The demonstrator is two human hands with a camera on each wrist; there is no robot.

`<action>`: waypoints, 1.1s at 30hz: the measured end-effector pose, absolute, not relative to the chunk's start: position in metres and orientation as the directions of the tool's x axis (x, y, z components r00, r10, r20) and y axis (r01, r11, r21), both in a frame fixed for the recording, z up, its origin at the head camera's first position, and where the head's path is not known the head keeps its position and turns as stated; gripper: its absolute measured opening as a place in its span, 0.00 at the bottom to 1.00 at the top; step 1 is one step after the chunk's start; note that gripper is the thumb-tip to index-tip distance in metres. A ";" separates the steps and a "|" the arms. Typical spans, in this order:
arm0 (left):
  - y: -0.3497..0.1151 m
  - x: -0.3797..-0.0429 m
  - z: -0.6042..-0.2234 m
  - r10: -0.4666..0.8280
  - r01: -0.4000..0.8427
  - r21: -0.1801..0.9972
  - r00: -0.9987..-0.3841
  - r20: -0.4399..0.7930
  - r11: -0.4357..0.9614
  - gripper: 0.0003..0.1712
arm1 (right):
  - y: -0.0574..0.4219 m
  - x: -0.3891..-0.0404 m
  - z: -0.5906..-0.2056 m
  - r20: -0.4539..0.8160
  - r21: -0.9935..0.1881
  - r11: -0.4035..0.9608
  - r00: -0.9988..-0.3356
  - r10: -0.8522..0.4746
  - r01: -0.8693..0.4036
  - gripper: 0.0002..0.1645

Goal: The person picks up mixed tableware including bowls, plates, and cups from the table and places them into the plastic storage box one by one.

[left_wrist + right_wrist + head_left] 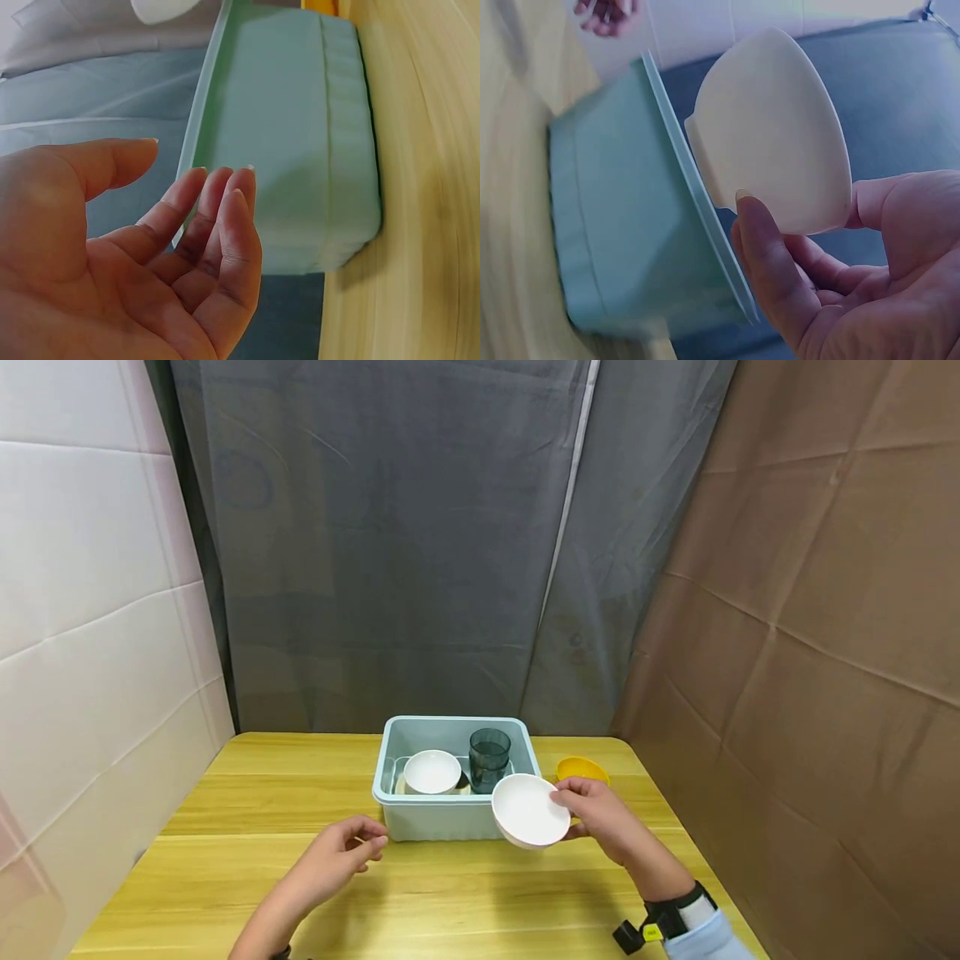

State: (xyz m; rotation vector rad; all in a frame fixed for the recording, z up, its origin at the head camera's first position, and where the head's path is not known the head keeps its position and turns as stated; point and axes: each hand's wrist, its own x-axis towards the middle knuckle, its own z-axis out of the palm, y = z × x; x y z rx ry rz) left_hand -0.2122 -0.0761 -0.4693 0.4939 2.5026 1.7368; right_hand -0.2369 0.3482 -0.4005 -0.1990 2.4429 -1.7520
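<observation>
My right hand [600,817] pinches a white bowl [528,810] by its right side, thumb at the rim and fingers beneath. The bowl is tilted, its inside facing up toward the head view, in front of the right front corner of a pale blue-green plastic bin [442,820]. In the right wrist view the held bowl [769,135] shows its outside and foot ring. My left hand [333,860] hovers by the bin's left front corner; in the left wrist view its fingers [236,255] are loosely bent with nothing in them.
Inside the bin sit another white bowl [432,772] and dark translucent cups [489,760], seemingly stacked. A yellow bowl [582,769] stands on the wooden table [300,785] right of the bin. Cloth hangs behind and on both sides.
</observation>
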 end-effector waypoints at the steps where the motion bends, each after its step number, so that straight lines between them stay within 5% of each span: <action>1: -0.075 -0.212 -0.469 0.292 0.229 0.922 -0.947 0.137 0.312 0.12 | 0.344 -0.236 -0.402 -0.031 -0.950 0.309 -0.980 -0.197 -0.032 0.20; 11: -0.051 -0.209 -0.461 0.261 0.227 0.950 -0.950 0.168 0.214 0.09 | 0.301 -0.231 -0.416 -0.067 -0.978 0.208 -0.957 -0.282 0.007 0.18; 23: -0.020 -0.202 -0.466 0.185 0.123 0.992 -0.976 0.116 0.026 0.19 | 0.261 -0.221 -0.441 -0.089 -0.978 0.207 -0.951 -0.295 0.027 0.15; 33: -0.018 -0.199 -0.468 0.190 0.088 0.996 -0.978 0.082 0.022 0.21 | 0.243 -0.216 -0.451 -0.059 -0.990 0.140 -0.962 -0.267 0.021 0.15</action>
